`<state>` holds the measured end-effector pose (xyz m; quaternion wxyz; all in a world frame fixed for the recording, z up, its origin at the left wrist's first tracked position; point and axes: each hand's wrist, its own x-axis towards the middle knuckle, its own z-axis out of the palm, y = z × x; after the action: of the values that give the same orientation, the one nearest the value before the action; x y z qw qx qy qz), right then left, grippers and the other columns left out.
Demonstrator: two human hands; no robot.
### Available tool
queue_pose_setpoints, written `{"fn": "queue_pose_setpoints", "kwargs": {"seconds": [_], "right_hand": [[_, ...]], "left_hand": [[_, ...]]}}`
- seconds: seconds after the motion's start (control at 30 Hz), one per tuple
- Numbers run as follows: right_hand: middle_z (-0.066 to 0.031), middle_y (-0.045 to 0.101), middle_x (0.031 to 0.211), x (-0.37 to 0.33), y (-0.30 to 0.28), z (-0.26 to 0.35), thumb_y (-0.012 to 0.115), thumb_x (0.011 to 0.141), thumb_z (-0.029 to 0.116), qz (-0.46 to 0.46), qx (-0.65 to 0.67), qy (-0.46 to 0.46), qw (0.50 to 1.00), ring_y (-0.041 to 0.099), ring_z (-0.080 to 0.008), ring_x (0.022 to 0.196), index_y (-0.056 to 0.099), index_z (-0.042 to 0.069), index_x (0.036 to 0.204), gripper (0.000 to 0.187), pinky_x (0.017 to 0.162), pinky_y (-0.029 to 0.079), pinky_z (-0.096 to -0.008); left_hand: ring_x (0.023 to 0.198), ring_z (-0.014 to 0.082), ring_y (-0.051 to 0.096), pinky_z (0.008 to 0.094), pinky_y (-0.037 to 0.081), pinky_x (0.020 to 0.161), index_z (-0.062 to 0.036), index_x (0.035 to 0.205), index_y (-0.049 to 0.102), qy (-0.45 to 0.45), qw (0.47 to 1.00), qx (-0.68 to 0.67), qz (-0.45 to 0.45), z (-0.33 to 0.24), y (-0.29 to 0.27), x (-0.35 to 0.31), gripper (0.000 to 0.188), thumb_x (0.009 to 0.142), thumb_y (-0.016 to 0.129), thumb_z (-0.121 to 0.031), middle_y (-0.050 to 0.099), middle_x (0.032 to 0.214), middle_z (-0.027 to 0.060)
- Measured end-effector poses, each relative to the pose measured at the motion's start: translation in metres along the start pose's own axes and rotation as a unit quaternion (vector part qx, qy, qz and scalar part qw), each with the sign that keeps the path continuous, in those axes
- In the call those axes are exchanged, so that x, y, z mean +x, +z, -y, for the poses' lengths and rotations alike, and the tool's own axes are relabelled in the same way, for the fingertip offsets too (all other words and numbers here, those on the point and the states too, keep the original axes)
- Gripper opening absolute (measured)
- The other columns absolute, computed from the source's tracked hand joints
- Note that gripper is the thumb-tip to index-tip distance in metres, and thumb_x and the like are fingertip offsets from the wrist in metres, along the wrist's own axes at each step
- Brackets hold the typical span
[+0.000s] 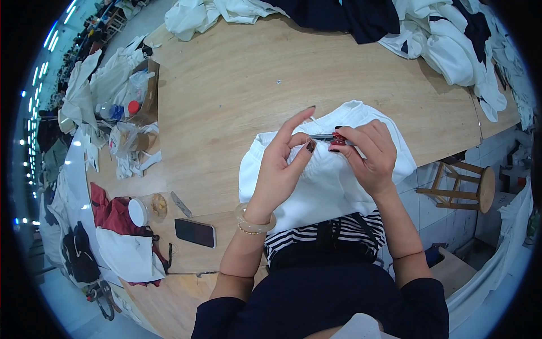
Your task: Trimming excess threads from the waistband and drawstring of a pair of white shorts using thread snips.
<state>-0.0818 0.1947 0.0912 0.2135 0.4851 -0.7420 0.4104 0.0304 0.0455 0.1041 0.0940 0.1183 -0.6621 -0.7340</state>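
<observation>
A white garment with a gathered edge lies bunched at the table's near edge, partly over my lap. Both hands are above it. My right hand grips small red-handled snips between thumb and fingers, the metal blades pointing left. Just at the blade tips, my left hand is closed in a pinch, thumb against curled fingers, with its index finger raised. Whatever lies in that pinch is too small and hidden to name. A bracelet circles my left wrist.
Left on the wooden table lie a phone, a thin metal tool, a white-lidded jar and red cloth. A cardboard box stands beyond. White garments edge the far side. A wooden stool stands right.
</observation>
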Motion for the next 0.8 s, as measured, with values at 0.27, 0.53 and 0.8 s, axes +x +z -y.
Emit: {"fn": "queue_pose_setpoints", "kwargs": {"seconds": [0.27, 0.53, 0.8], "right_hand": [[-0.0010, 0.060, 0.087, 0.019, 0.000, 0.004, 0.072, 0.073, 0.003, -0.095, 0.387, 0.334, 0.854, 0.047, -0.0079, 0.070, 0.063, 0.003, 0.098, 0.027, 0.065, 0.039, -0.0218], [-0.0109, 0.055, 0.071, 0.014, 0.007, 0.012, 0.059, 0.063, -0.010, 0.060, 0.175, 0.107, 0.977, 0.054, -0.0227, 0.065, 0.061, 0.000, 0.082, 0.022, 0.061, 0.046, -0.0283], [0.0004, 0.057, 0.080, 0.013, -0.005, -0.012, 0.061, 0.089, 0.009, -0.047, 0.341, 0.333, 0.878, 0.048, -0.0079, 0.074, 0.059, 0.002, 0.089, 0.007, 0.067, 0.043, -0.0213]], "left_hand": [[0.078, 0.0013, 0.048, 0.0137, 0.035, 0.063, -0.0072, 0.142, 0.035, -0.003, 0.998, -0.066, 0.001, 0.004, 0.000, 0.001, 0.059, 0.087, 0.052, 0.004, 0.060, 0.088, -0.0006], [0.069, 0.0002, 0.043, 0.0142, 0.031, 0.057, -0.0072, 0.140, 0.038, -0.008, 0.995, -0.101, 0.004, 0.005, -0.002, 0.003, 0.058, 0.085, 0.051, 0.006, 0.057, 0.083, -0.0015], [0.071, 0.0006, 0.044, 0.0143, 0.032, 0.059, -0.0069, 0.139, 0.039, -0.024, 0.995, -0.093, 0.000, 0.004, -0.005, 0.002, 0.058, 0.084, 0.050, 0.007, 0.057, 0.083, -0.0013]]}}
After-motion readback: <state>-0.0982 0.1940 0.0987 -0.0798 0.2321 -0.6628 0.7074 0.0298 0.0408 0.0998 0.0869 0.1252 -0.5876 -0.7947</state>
